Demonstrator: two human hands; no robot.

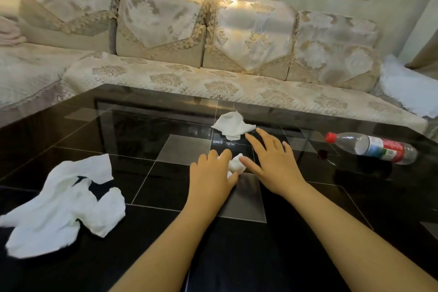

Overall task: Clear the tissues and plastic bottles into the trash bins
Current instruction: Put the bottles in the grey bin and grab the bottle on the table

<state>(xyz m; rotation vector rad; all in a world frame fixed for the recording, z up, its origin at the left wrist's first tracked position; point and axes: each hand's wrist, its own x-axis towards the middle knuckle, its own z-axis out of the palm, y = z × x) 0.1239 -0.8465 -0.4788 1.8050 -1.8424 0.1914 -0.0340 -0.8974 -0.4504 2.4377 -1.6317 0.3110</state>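
A long cream sofa with patterned covers fills the back of the view, and its seat runs just behind the far edge of the black glass table. The table is wide and glossy; its far edge goes across from the left side up to the right, and much bare surface is free in the middle left and in front near the camera.

On the left part of the table lies the large tissue, spread out and crumpled, close to the left border of the view and well apart from the hands. At the right, near the far right edge, the plastic bottle lies on its side, with the red cap pointing to the left; the surface between it and the right hand is free.

Both forearms come in from below and meet near the centre of the table. The right hand is flat and open, palm down, fingers spread and stretched forward; the longest fingertips are just beside the far tissue, and I cannot tell whether they touch it. The left hand is curled, and its fingers close on the small tissue ball, which sits between the two hands, touching the right thumb.
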